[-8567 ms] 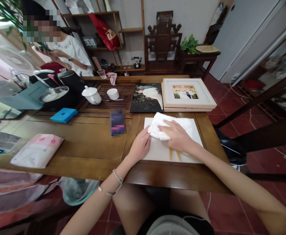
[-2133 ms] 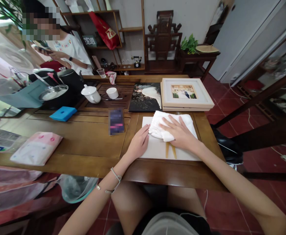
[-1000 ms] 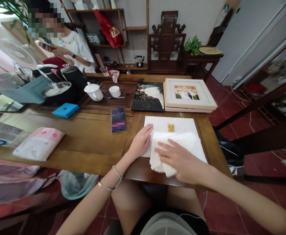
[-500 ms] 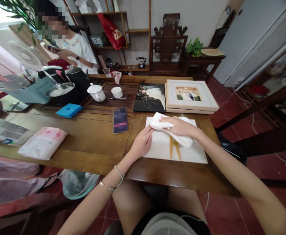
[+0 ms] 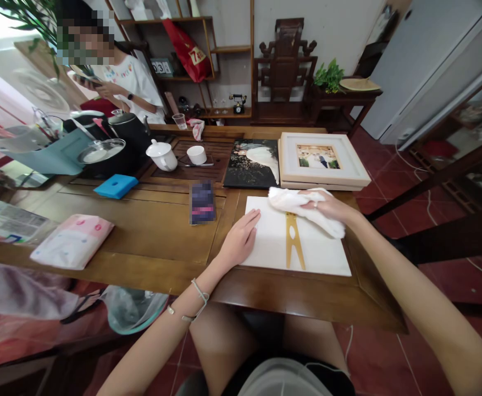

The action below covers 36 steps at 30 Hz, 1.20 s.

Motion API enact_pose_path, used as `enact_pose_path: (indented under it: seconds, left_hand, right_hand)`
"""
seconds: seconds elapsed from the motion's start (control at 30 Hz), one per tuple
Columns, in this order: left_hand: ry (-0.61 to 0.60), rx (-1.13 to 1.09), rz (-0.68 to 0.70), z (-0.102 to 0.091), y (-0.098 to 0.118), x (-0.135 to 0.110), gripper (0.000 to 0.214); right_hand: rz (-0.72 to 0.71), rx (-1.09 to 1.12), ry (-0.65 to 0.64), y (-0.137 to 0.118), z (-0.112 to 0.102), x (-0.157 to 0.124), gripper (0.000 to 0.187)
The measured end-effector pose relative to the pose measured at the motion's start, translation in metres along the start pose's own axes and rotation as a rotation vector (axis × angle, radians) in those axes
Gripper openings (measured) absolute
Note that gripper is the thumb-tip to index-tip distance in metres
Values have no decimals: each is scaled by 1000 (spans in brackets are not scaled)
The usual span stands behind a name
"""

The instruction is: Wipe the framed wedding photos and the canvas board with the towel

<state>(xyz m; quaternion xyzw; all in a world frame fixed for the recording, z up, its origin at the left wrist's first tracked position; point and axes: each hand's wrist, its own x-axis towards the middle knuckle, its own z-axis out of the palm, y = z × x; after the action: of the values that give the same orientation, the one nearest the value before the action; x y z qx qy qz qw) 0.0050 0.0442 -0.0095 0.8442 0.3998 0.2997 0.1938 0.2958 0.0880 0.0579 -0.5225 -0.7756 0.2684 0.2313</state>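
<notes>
A white board [image 5: 265, 250] lies flat near the front edge of the wooden table, with a yellow two-legged stand [image 5: 293, 242] on its face. My left hand [image 5: 241, 236] rests on the board's left edge, fingers stretched out and holding nothing. Pressed in my right hand [image 5: 327, 206] is a white cloth [image 5: 292, 202], which touches the upper right part of the board and hides its corner there. The fingers of that hand are partly buried in the cloth.
Behind the board are a dark photo panel [image 5: 253, 163] and stacked white picture frames [image 5: 325, 159]. To the left lie a phone-like dark item [image 5: 203, 203], a blue sponge-like block [image 5: 116, 186] and a tissue pack [image 5: 72, 241]. A white teapot [image 5: 162, 156] and a seated person [image 5: 129, 77] are farther back.
My right hand has slid the cloth to the right across the board, uncovering the top of the yellow stand. My left hand has stayed in place.
</notes>
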Motion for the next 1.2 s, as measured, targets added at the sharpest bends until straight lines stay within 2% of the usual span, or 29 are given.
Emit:
enact_pose_path:
  seconds: [0.13,0.23,0.33,0.5,0.63,0.73,0.83,0.93,1.0,1.1,1.2]
  left_hand:
    - [-6,0,-6,0,1,0,46]
    - [-3,4,-3,0,1,0,46]
    - [0,10,-2,1,0,1,45]
    - [0,13,-1,0,0,0,45]
    - [8,15,-9,0,-1,0,45]
    - [2,8,-1,0,-1,0,45]
    - [5,-5,4,1,-1,0,45]
    - [6,-6,4,0,-1,0,45]
    - [1,-7,10,0,-1,0,45]
    - [-10,-21,21,0,-2,-1,46]
    - [-7,-30,32,0,-4,-2,49]
  right_hand:
    - [132,50,39,26,-18,-28,37]
    - [186,49,84,23,-16,-31,39]
    - [137,43,66,2,-4,-15,37]
    - [-69,70,-27,-42,33,24,39]
    - [-105,54,-18,-48,51,28,47]
    - [-112,2,11,-36,50,13,58]
    - [-180,-198,16,-34,48,-9,71]
    - [-265,-412,-98,-52,55,-41,71]
    - [-305,-472,-214,-73,62,-67,70]
    - [-366,-437,-366,-100,67,-101,76]
    - [-403,-353,-423,-101,62,-111,80]
